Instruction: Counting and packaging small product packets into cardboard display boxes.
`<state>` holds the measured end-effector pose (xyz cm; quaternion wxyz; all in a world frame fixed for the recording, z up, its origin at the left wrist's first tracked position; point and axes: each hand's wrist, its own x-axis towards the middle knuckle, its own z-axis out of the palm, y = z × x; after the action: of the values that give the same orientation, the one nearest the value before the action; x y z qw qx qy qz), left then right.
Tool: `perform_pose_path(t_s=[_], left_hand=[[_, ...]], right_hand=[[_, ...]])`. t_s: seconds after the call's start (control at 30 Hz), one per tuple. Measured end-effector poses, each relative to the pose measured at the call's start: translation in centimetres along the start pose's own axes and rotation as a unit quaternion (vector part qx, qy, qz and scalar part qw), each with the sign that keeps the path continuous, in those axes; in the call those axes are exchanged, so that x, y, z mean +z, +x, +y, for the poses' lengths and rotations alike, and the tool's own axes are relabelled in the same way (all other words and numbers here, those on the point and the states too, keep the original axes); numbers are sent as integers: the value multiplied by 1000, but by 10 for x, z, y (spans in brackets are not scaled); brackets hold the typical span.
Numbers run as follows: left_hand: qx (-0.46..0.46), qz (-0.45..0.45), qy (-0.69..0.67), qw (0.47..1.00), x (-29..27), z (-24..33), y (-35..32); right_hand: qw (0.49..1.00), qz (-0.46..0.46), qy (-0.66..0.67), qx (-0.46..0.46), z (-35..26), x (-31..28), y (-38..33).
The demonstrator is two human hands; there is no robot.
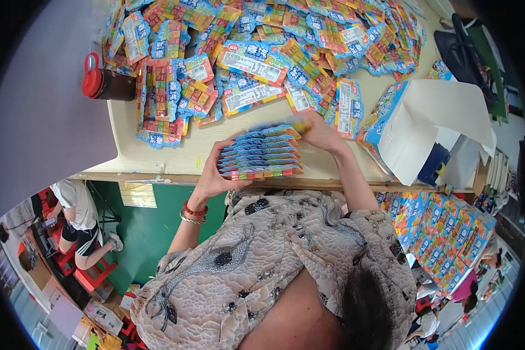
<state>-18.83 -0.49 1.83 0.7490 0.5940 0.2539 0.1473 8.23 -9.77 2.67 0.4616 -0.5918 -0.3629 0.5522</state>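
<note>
At the table's near edge, my left hand (211, 169) is wrapped around the left end of a stack of candy packets (259, 156). The stack has several blue, wavy-edged layers, with red and yellow pieces showing on the lowest one. My right hand (321, 133) is at the stack's far right corner. Its fingers are closed on another candy packet (269, 125), smeared by motion, along the stack's far side. Beyond both hands spreads a large heap of loose candy packets (254, 61), some face up and others showing white label backs.
An open display carton (411, 131) with raised white flaps stands right of my right hand. A dark bottle with a red lid (108, 83) lies at the table's left. Filled cartons (443, 233) are stacked below right. Another person (79, 213) sits at lower left. A black bag (464, 49) is far right.
</note>
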Motion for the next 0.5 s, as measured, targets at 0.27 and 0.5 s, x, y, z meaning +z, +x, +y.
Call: perform_pose_path(t_s=[0.27,0.5], left_hand=[[27,20,140,990,-6,5,1],[110,-28,385,916,-1,26,15]], right_hand=[[959,-12,-280,-32,-39,-49,28],[830,233,-453,-227,-65,-13,107]])
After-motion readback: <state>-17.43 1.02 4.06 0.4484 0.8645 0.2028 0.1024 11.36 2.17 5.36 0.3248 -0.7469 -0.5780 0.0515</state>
